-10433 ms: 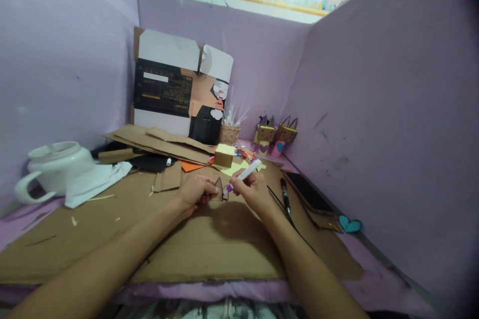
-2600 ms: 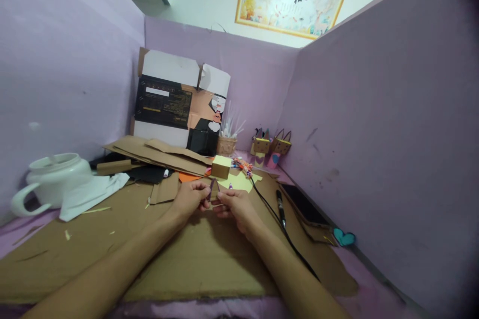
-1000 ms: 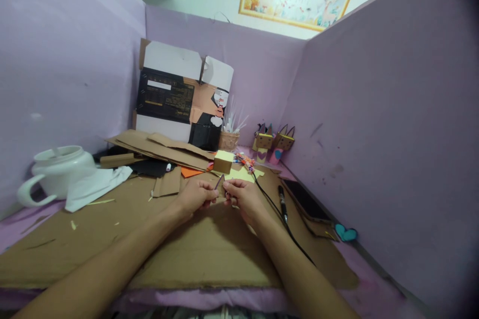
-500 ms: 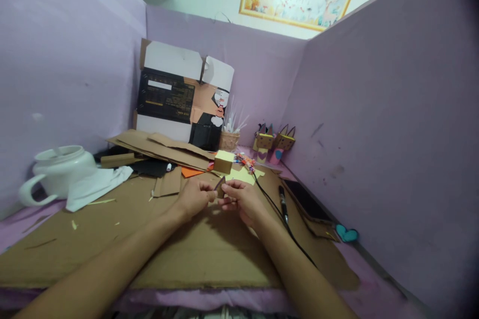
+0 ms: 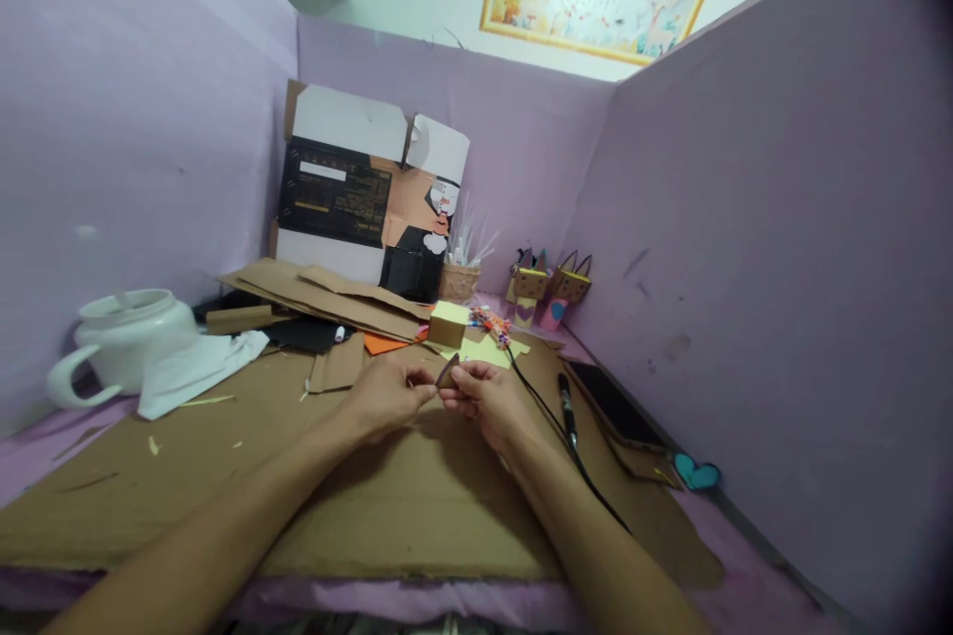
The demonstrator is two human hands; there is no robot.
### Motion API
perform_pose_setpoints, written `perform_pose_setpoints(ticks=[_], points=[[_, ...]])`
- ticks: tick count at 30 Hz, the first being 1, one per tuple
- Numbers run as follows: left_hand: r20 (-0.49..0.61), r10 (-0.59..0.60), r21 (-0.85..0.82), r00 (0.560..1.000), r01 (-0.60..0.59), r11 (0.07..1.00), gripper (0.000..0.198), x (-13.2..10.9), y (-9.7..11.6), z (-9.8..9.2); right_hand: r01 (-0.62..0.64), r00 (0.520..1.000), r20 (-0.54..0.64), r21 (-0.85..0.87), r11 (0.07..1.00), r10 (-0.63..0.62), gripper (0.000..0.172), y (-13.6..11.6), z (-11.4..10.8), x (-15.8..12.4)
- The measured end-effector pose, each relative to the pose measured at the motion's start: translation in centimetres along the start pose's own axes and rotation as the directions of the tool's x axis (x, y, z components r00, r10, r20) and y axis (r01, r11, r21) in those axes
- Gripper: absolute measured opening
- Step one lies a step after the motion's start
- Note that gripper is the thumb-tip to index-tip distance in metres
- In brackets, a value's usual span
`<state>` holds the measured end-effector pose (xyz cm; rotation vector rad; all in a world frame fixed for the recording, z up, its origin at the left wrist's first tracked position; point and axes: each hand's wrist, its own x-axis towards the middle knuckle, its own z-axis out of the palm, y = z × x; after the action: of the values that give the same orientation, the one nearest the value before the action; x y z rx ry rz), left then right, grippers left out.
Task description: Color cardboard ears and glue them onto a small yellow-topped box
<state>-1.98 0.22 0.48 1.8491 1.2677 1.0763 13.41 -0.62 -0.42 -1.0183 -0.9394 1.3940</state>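
Both hands meet over the middle of a big cardboard sheet (image 5: 387, 506) that covers the desk. My left hand (image 5: 387, 399) and my right hand (image 5: 482, 397) pinch a small brown cardboard triangle (image 5: 447, 372) between their fingertips, holding it just above the sheet. Its edge looks dark or purple. Fingers of both hands are curled. A small cardboard cube with a yellow top (image 5: 449, 323) stands right behind the hands, next to yellow paper (image 5: 487, 350).
A black tool with a cable (image 5: 567, 409) and a dark phone (image 5: 614, 405) lie to the right. A teal heart (image 5: 696, 473) is near the right wall. White pot (image 5: 123, 342) and cloth at left. Cardboard scraps, a printed box (image 5: 349, 198) and small cardboard figures (image 5: 551, 286) stand behind.
The white and purple marker from my right hand is gone. Both hands now pinch the small triangle, which has tilted and been turned slightly over the last second.
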Motion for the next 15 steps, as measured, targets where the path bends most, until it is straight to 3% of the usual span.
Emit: perform_pose_setpoints(ticks=[2, 4, 6, 9, 12, 15], points=[[-0.111, 0.014, 0.076, 0.994, -0.006, 0.997, 0.011, 0.4, 0.8, -3.0, 0.008, 1.000, -0.021, 0.005, 1.000, -0.008, 0.015, 0.0, -0.2, 0.2], [-0.289, -0.091, 0.020, 0.953, 0.101, 0.995, 0.018, 0.7, 1.6, -7.1, 0.011, 0.999, -0.039, 0.013, 1.000, -0.010, 0.014, 0.1, -0.5, 0.4], [-0.482, -0.156, -0.030, 0.862, 0.161, 0.986, 0.026, 0.7, 2.0, -11.5, 0.009, 0.998, -0.058, 0.013, 1.000, -0.008, 0.013, 0.1, -0.6, 0.6], [-0.674, -0.097, 0.002, 0.732, 0.133, 0.991, 0.027, -0.2, 2.0, -16.9, 0.019, 0.994, -0.105, 0.022, 1.000, -0.017, 0.012, -0.2, -0.9, 0.8], [-0.724, -0.112, 0.037, 0.681, 0.201, 0.979, 0.021, -1.2, 0.9, -19.7, 0.075, 0.981, -0.186, 0.084, 0.994, -0.059, 0.014, -0.7, -1.3, 1.0], [-0.703, -0.107, 0.191, 0.703, 0.331, 0.924, 0.021, -1.2, -0.6, -20.3, 0.118, 0.967, -0.241, 0.119, 0.986, -0.087, 0.016, -1.1, -1.8, 1.2]])
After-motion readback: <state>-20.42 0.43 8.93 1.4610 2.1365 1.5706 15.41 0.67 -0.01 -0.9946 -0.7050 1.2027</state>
